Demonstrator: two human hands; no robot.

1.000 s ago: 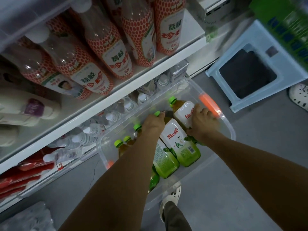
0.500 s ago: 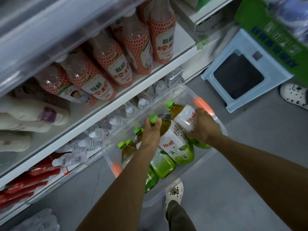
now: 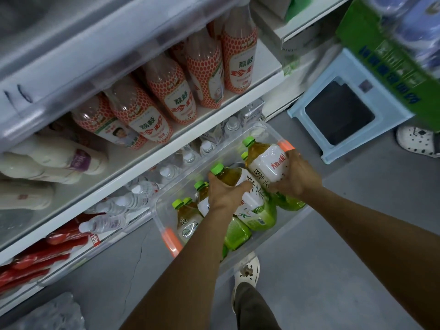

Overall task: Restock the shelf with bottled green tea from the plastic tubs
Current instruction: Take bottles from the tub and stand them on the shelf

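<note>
Two green tea bottles are being held just above the clear plastic tub [image 3: 266, 136], side by side and touching. The nearer bottle [image 3: 234, 177] is being gripped at its shoulder by the left hand [image 3: 225, 195], fingers curled round the amber upper body below the green cap. The farther bottle [image 3: 269, 163] is being clasped round its white label by the right hand [image 3: 295, 173], cap pointing towards the shelf. Both bottles are being kept tilted, caps up and away from the person.

More green tea bottles [image 3: 188, 217] are being left lying in the tub beneath, green caps showing at its left end. The tub is being seen on the grey floor [image 3: 333, 234], tight against the shelf unit, with orange handles [image 3: 170, 241] at its ends.

Water bottles [image 3: 142, 191] are being shown lying on the bottom shelf just beside the tub, red packs [image 3: 47, 253] further left. On the white shelf [image 3: 133, 170] above, red-patterned bottles [image 3: 152, 117] are being displayed in a row, pale cream bottles [image 3: 47, 163] beside them. A pale blue stool [image 3: 345, 113] is being seen to the right, and a white clog [image 3: 246, 272] below the tub.
</note>
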